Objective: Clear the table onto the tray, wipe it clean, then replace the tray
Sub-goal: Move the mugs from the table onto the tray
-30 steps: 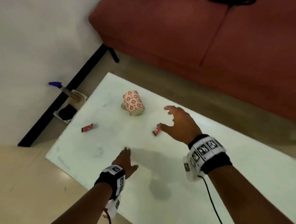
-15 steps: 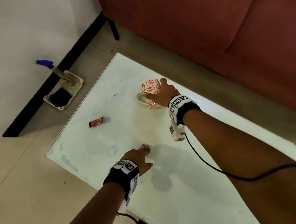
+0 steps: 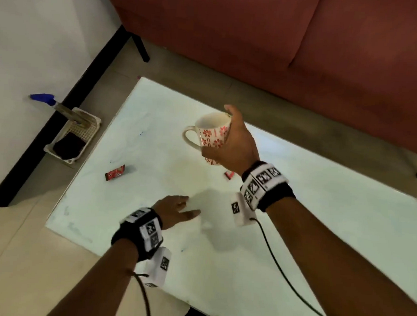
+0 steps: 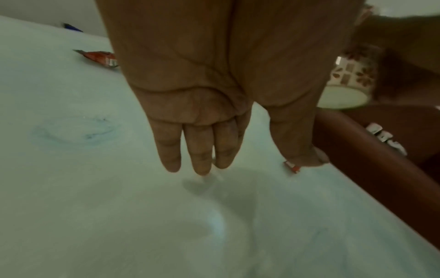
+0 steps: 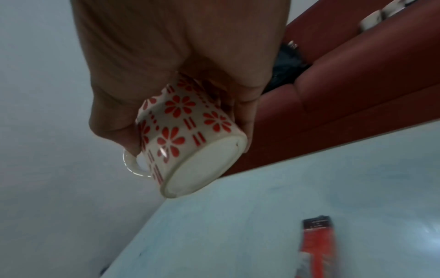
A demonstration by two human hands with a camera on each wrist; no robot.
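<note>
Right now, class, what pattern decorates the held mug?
Red flowers and dashes on the white mug, clearest in the right wrist view.

Mug [image 3: 210,131] is cream-white with red flowers and little red dashes all over. Table [image 3: 296,222] is pale whitish-green with faint blue smudges. Two red wrappers [image 3: 115,172], a rust-red sofa [image 3: 281,41], white basket [image 3: 83,129], blue-capped bottle [image 3: 42,97].

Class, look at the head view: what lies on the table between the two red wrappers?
Nothing lies there: between the left wrapper and the right wrapper, the white table shows only bare surface. The head view shows this.
</note>
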